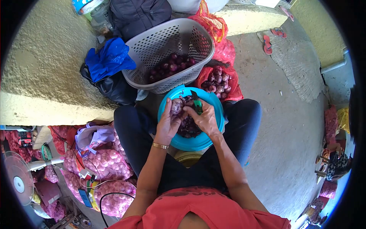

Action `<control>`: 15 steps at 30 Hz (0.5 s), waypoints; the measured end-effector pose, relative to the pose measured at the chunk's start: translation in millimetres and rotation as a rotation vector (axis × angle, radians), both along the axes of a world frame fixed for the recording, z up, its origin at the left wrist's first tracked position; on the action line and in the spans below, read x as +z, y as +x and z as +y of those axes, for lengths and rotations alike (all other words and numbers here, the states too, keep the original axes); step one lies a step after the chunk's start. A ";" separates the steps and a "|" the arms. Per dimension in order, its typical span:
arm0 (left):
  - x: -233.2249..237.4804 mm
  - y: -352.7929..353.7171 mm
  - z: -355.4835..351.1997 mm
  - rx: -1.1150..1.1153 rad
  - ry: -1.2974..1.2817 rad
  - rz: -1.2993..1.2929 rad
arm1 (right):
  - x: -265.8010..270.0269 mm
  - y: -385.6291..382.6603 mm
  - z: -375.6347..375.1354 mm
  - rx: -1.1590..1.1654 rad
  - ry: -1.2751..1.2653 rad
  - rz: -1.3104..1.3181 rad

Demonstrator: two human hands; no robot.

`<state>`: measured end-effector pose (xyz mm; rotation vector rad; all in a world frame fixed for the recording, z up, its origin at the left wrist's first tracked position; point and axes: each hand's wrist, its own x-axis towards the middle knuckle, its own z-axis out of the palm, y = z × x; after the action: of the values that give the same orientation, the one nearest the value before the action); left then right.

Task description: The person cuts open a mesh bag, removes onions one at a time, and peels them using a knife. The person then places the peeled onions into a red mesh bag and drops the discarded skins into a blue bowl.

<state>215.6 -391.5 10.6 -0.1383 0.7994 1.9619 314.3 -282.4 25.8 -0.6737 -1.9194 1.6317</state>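
Note:
Between my knees sits a blue basin (218, 118) with dark purple onion peels (190, 128) inside. Over its left part, my left hand (167, 124) is closed round a purple-white onion (177, 106). My right hand (207, 119) grips a knife (197, 105) with a green handle, its dark blade pointing up and away from me. The right thumb and fingertips are at the onion's right side. Just beyond the basin stands a grey perforated basket (150, 42) with several purple onions (173, 66) at its bottom. Right of that, a red mesh bag (237, 89) lies open with more onions (218, 81).
A blue cloth (108, 59) and a black bag (116, 88) lie left of the basket by a concrete ledge (49, 105). Full mesh sacks (108, 164) and a fan (18, 183) stand at lower left. Red slippers (267, 45) lie on the floor. Another person (338, 165) is at far right.

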 end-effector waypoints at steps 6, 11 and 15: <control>-21.3 -7.4 -1.5 0.115 -0.045 -0.146 | -3.2 9.2 12.1 0.032 0.287 -0.175; -37.6 -13.7 -3.2 0.110 0.057 -0.223 | -8.5 11.6 6.5 -0.010 0.295 -0.128; -20.5 -16.2 3.0 0.111 0.137 -0.279 | 8.9 1.2 17.4 0.274 0.242 -0.103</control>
<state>199.4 -388.5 -9.9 -0.3722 0.4834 2.0377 315.5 -265.0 34.6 -0.4181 -2.3211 1.5063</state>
